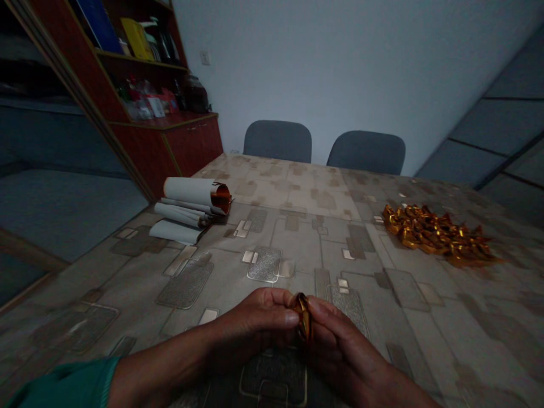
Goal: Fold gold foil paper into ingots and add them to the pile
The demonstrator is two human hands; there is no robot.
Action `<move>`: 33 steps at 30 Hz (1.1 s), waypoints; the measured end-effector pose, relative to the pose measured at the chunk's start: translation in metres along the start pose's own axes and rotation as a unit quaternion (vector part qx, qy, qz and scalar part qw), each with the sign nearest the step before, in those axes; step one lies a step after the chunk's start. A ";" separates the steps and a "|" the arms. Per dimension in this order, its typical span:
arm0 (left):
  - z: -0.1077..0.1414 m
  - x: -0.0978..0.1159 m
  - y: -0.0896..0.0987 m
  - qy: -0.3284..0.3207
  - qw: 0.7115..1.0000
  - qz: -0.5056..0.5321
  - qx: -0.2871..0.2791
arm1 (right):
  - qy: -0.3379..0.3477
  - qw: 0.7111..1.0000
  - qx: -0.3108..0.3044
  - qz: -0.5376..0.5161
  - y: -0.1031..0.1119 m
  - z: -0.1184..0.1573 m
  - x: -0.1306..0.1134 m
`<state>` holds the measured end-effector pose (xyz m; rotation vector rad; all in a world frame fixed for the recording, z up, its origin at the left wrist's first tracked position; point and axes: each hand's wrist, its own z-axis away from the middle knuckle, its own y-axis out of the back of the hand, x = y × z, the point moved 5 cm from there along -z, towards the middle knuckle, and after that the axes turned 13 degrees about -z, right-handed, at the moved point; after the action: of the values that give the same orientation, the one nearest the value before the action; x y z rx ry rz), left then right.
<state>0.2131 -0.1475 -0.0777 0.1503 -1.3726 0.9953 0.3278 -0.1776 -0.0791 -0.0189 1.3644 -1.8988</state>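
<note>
Gold foil, shiny and creased: a small folded piece (303, 322) is held upright between the two bare hands, low in the view and near the table edge closest to the person. Left hand (266, 314) grips it from the left, thumb lying against its side; right hand (344, 343) grips it from the right with thumb and fingertips. The hands are together, both pinched on this one piece, with only its narrow face showing between them; the curled lower fingers lie in shadow and their exact contact cannot be told. A teal sleeve with a ribbed cuff (70, 382) covers the left forearm; the visible part of the right forearm is bare. Surface beneath: table under a beige-brown cloth printed with rounded rectangles (297, 255). Right side of the table, well apart from the hands: a cluster of shiny gold folded foil pieces with pointed tips (437, 233), set close against one another; count not readable. Left side, also well apart: loosely rolled and folded sheets, white outside and gold inside (189, 192), the open end of the upper roll facing right. Beyond the far edge: two grey chairs with rounded backs (278, 140) by a pale wall (331, 73). Far left: a reddish-brown wooden cabinet (193, 144), its shelves bearing assorted items, among them a dark rounded jar (195, 95). Lighting dim.
</note>
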 end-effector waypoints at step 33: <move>0.002 0.006 -0.005 0.003 0.995 0.098 -0.010 | 0.002 1.000 0.017 -0.010 0.009 0.001 -0.002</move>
<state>0.2139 -0.1486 -0.0697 -0.0032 -1.4100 1.1440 0.3341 -0.1781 -0.0852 -0.0119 1.3400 -1.9399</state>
